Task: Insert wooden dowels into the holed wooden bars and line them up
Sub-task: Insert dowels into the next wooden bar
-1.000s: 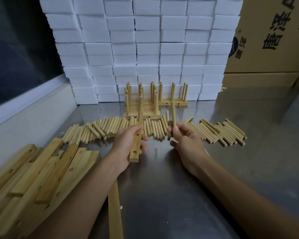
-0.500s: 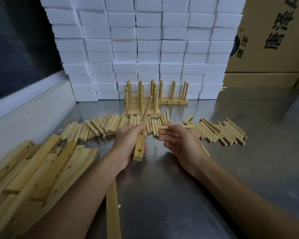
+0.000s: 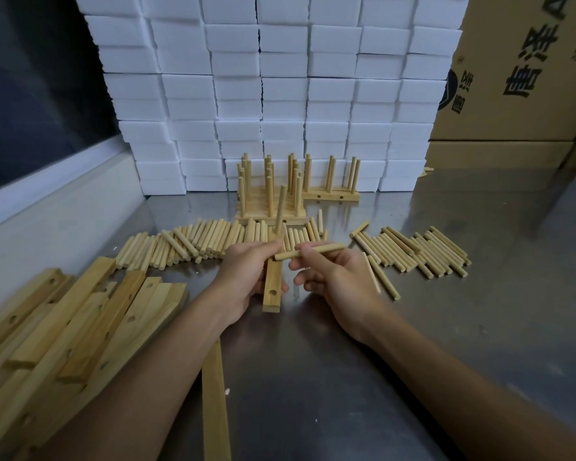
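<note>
1. Gripping a holed bar (image 3: 272,283) with one dowel (image 3: 280,211) standing in it, the left hand (image 3: 246,277) steadies it above the table (image 3: 479,327); the right hand (image 3: 333,281) pinches a second dowel (image 3: 308,251) level.
2. Risk: a skewed entry could jam it in the open hole.
3. Count: two dowels in hand; loose ones too many to count.

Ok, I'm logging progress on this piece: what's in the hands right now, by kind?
Holed bar: 1, gripped by the left hand
Dowels: 2, the upright dowel in the bar, the level dowel in the right hand
Total: 3
</note>
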